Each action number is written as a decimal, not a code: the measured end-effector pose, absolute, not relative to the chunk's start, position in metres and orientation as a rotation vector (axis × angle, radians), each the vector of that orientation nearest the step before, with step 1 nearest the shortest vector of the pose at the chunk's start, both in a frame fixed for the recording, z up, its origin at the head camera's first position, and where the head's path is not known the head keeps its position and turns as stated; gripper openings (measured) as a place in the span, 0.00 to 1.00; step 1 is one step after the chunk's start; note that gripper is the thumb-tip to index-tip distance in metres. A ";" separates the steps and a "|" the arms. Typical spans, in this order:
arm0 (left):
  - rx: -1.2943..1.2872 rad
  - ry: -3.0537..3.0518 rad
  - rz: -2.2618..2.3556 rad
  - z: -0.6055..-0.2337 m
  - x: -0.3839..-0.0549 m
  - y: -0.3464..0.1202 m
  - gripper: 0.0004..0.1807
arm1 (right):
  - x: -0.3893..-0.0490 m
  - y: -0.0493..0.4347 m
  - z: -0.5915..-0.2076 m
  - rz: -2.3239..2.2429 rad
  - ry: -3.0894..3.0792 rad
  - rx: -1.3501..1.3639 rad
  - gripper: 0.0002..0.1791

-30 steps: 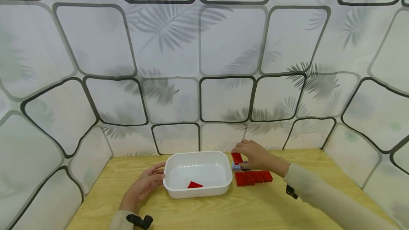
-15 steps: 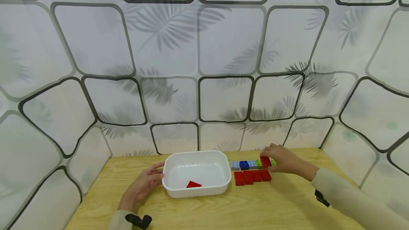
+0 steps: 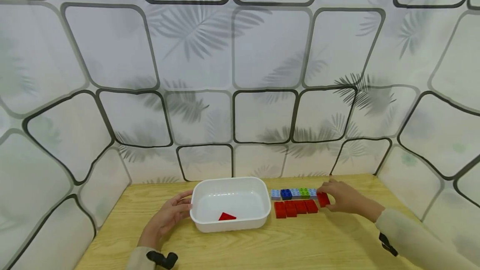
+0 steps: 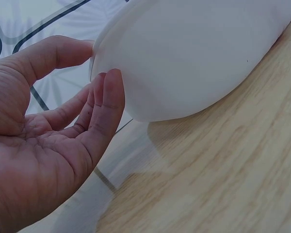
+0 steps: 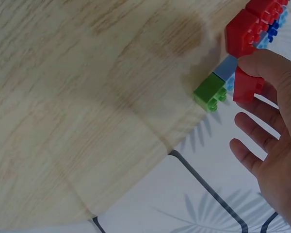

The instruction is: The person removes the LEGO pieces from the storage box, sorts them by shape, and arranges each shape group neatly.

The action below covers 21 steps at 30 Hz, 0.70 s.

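My right hand (image 3: 346, 197) pinches a red toy building brick (image 3: 323, 200) between thumb and fingers, at the right end of two brick rows. In the right wrist view the same red brick (image 5: 245, 87) shows between thumb and index finger, its studs turned toward the palm. My left hand (image 3: 163, 220) touches the left end of a white plastic bin (image 3: 240, 223), fingertips against its outer wall and rim. Inside the bin lies a red piece (image 3: 227, 216), partly hidden by the front wall. Close to the held brick are a light blue brick (image 5: 226, 68) and a green brick (image 5: 209, 90).
Right of the bin, several red bricks (image 3: 290, 209) form a front row on the wooden table (image 3: 258, 249). Behind them runs a row of light blue, dark blue (image 3: 286, 194) and green (image 3: 304, 193) bricks. A patterned curtain (image 3: 210, 161) stands along the back.
My right hand has carried the red brick from the left end of the back row to its right end, then slightly lower and rightward. My left hand stays at the bin.
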<state>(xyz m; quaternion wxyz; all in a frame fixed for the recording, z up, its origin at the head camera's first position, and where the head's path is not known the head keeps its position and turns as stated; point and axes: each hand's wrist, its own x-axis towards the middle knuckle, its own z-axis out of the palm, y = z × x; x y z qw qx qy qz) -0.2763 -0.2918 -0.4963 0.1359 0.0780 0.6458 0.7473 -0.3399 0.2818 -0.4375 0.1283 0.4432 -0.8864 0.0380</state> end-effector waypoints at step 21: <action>0.248 1.856 2.177 -0.500 -0.278 -0.293 0.33 | -0.344 0.285 -0.461 0.224 -2.634 1.289 0.21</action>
